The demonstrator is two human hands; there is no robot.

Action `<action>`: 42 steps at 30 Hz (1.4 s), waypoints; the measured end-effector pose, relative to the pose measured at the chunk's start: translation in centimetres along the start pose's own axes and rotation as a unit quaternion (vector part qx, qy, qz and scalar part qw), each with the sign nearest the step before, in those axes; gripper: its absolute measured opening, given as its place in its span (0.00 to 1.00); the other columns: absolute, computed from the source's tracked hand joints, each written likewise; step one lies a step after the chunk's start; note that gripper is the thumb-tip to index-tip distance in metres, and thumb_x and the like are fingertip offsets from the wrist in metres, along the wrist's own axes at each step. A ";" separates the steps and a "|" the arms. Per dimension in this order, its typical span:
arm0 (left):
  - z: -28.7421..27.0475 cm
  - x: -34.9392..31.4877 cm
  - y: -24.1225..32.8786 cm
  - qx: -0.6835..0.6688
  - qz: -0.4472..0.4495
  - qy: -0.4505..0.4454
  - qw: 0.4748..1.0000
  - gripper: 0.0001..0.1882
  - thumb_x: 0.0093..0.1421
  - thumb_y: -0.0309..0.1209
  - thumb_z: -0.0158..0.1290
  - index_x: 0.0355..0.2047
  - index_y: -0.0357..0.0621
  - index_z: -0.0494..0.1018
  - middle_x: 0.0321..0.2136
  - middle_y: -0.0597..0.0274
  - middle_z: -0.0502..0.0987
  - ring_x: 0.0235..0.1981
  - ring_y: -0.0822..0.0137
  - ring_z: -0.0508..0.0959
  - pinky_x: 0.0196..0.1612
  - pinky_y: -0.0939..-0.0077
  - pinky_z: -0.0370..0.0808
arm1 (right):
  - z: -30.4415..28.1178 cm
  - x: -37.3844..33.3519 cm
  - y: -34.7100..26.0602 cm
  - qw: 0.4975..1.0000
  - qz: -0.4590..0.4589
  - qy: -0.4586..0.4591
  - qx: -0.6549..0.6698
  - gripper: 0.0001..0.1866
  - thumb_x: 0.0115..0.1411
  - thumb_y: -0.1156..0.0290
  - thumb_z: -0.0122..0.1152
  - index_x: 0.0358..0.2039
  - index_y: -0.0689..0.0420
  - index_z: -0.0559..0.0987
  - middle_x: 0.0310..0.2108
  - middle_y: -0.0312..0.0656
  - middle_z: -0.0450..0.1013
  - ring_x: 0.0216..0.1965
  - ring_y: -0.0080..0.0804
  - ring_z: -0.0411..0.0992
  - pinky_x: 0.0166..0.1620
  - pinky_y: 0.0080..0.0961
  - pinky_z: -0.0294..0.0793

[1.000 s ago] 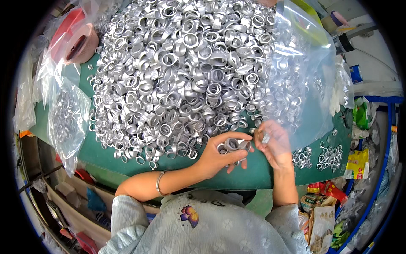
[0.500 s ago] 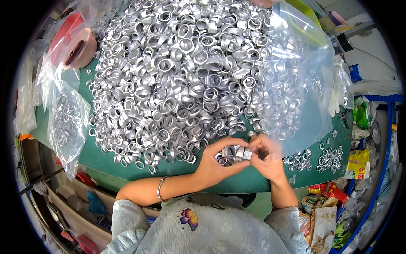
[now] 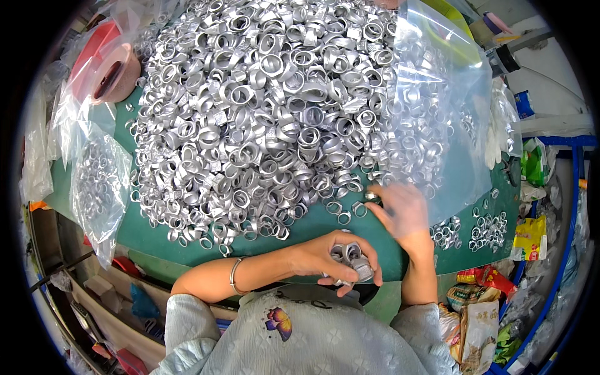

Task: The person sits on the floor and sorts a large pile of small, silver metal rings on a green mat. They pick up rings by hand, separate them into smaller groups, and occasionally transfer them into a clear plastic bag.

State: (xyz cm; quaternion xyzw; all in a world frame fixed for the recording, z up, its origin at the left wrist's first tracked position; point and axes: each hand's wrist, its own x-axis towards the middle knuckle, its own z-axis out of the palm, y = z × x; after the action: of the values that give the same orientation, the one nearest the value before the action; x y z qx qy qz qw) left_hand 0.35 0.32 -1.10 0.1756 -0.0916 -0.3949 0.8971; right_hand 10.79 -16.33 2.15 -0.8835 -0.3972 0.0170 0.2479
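Note:
My left hand [image 3: 345, 261] is closed around several silver-coloured metal rings [image 3: 350, 253], held just over the near edge of the green table. To its right, my right hand [image 3: 401, 209] is smeared by motion at the near right edge of the ring pile. A single ring [image 3: 372, 196] shows at its thumb and fingertip; whether they grip it cannot be made out. The big heap of rings [image 3: 250, 119] fills the middle of the table. A few loose rings [image 3: 344, 217] lie between the heap and my left hand.
A clear plastic sheet [image 3: 465, 137] covers the heap's right side. Small ring groups [image 3: 487, 231] lie at the right. A clear bag of rings [image 3: 97, 181] and a pink bowl [image 3: 122, 78] stand left. A blue-framed rack [image 3: 572, 231] with packets is at the far right.
My hands have moved apart. The left, with its rings, has dropped toward my body; the right has moved up and right to the heap's edge. Loose rings have come into view between them.

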 end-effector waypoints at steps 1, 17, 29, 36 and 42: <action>0.0 0.0 0.1 -0.001 0.001 0.002 1.000 0.19 0.49 0.30 0.59 0.40 0.37 0.70 0.38 0.40 0.72 0.18 0.66 0.76 0.11 0.88 0.64 | 0.4 -0.3 0.4 1.000 -0.020 -0.004 -0.022 0.08 0.44 0.73 0.66 0.26 0.58 0.78 0.17 0.38 0.64 0.20 0.34 0.63 0.28 0.27 0.61; 0.3 -0.3 0.1 0.025 -0.019 -0.002 1.000 0.19 0.48 0.34 0.60 0.38 0.37 0.71 0.29 0.54 0.75 0.17 0.70 0.75 0.10 0.88 0.63 | 0.1 -1.5 0.9 0.766 0.234 -0.033 0.598 0.12 0.61 0.68 0.53 0.37 0.65 0.74 0.23 0.39 0.72 0.24 0.24 0.68 0.30 0.18 0.67; 0.4 -0.2 0.1 0.035 -0.045 -0.013 0.998 0.18 0.48 0.31 0.61 0.36 0.34 0.72 0.30 0.50 0.74 0.17 0.69 0.75 0.10 0.89 0.63 | 0.7 -0.6 0.1 0.973 0.174 0.041 0.148 0.07 0.50 0.75 0.61 0.32 0.60 0.78 0.21 0.43 0.73 0.21 0.34 0.72 0.28 0.23 0.70; 0.0 -0.4 0.0 0.054 -0.059 -0.015 0.997 0.17 0.49 0.31 0.59 0.38 0.36 0.71 0.29 0.55 0.74 0.18 0.71 0.75 0.10 0.89 0.63 | 1.0 -0.6 -1.8 0.996 0.058 0.036 -0.054 0.09 0.46 0.72 0.64 0.30 0.55 0.77 0.28 0.41 0.69 0.27 0.39 0.70 0.27 0.30 0.69; -0.2 -0.4 -0.2 0.029 -0.056 0.005 0.998 0.16 0.48 0.29 0.61 0.36 0.35 0.72 0.29 0.48 0.74 0.17 0.67 0.75 0.10 0.89 0.62 | 0.7 -0.8 -1.5 0.991 0.046 0.100 -0.072 0.08 0.45 0.75 0.64 0.27 0.57 0.75 0.24 0.42 0.67 0.26 0.41 0.68 0.28 0.33 0.68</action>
State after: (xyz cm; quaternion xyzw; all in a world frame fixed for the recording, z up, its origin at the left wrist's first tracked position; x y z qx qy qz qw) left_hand -0.02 0.57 -1.36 0.2083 -0.0882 -0.4406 0.8687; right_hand 9.03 -15.75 2.08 -0.9135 -0.3297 -0.0889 0.2210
